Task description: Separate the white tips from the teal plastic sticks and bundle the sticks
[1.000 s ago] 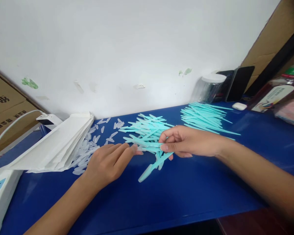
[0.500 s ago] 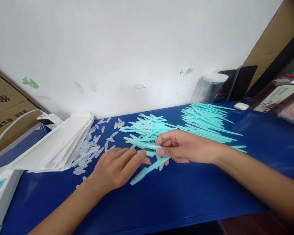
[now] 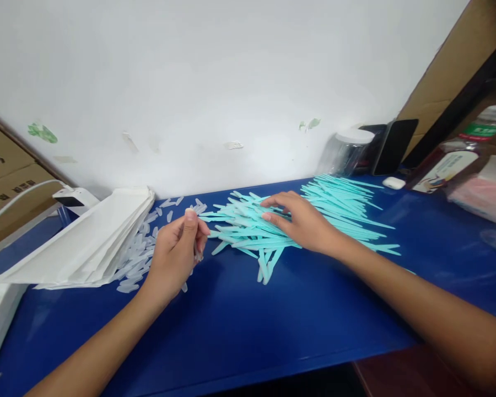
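My left hand is closed, thumb pressed to the curled fingers. Whitish translucent plastic caps show partly below those fingers; how many is hidden. Beside it, on the left, lies a heap of loose clear caps. My right hand reaches over the middle pile of turquoise eyebrow razors, thumb and forefinger apart, with nothing plainly gripped. Many razors in this pile have clear caps over their wide ends. Farther right, behind that hand, lies a second bundle of thin turquoise razors, their handles pointing right.
White paper bags are stacked at the left, near a white device with a cable. A lidded clear jar, a black phone, a white earbud case and a bottle stand along the back right of the blue table.
My hands have separated. The razor held between them has left my right hand, which moved up over the middle pile and opened. My left hand moved left and turned, thumb up.
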`<state>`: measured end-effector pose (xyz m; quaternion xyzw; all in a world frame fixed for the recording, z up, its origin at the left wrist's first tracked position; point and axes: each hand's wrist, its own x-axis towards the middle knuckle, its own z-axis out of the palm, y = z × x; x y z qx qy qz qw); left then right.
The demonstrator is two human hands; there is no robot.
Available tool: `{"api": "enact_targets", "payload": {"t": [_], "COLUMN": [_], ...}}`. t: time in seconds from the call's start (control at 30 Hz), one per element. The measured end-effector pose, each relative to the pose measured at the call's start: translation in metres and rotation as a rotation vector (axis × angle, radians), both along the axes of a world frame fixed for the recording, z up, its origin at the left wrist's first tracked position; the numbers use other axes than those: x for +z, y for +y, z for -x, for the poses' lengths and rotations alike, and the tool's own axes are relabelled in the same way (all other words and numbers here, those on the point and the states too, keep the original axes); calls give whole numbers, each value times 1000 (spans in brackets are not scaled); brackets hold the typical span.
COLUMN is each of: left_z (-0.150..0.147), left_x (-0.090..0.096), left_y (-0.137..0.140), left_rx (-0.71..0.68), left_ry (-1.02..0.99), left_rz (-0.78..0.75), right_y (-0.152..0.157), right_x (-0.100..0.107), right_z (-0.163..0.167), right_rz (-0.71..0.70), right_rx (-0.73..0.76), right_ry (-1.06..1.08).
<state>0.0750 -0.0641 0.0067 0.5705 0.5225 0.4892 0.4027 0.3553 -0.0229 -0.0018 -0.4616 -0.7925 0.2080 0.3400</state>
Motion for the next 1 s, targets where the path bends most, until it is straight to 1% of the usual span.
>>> {"api": "enact_targets", "payload": {"t": [0.07, 0.13, 0.2, 0.23, 0.27, 0.33, 0.37, 0.43, 0.53, 0.6, 0.67, 0.77, 0.83, 0.87, 0.9, 0.97, 1.0], "left_z": [0, 1, 2, 1, 1, -2, -3, -7, -11, -15, -19, -23, -22, -20, -18, -12, -9], "left_x": [3, 6, 7, 7, 6, 4, 4, 4, 8, 11, 12, 10, 8, 8, 7, 7, 8], "left_y": [1, 2, 2, 2, 1, 0, -2, -5, -10, -14, -18, -24, -25, -24, -22, -18, -15], "left_rx": [7, -7, -32, -50, -71, -132, -165, -227, -312, -372, -428, -491, -492, -477, -456, -403, -380], "left_ry": [-128, -225, -303, -337, -371, -447, -491, -585, -701, -745, -769, -763, -728, -705, -678, -614, -580], "left_rz": [105, 189, 262, 299, 335, 400, 423, 438, 410, 401, 418, 450, 449, 440, 428, 405, 399], "right_y": [1, 0, -5, -10, -15, -29, -36, -50, -63, -69, -73, -74, -66, -59, -49, -24, -10], "right_x": [-1, 2, 6, 8, 10, 11, 11, 9, 3, -3, -9, -13, -10, -6, -2, 10, 17], "right_z": [-4, -6, -4, -1, 3, 15, 21, 33, 48, 55, 60, 63, 55, 47, 36, 5, -13], "right_rz": [-91, -156, -183, -179, -146, -46, 10, 73, 163, 176, 156, 58, -45, -102, -131, -182, -200], "right_rx": [-31, -54, -47, -23, 22, 179, 263, 370, 439, 443, 446, 457, 431, 397, 354, 183, 57], "right_ry": [-41, -33, 1, 21, 34, 33, -3, -53, -76, -72, -78, -112, -130, -134, -149, -201, -235]}}
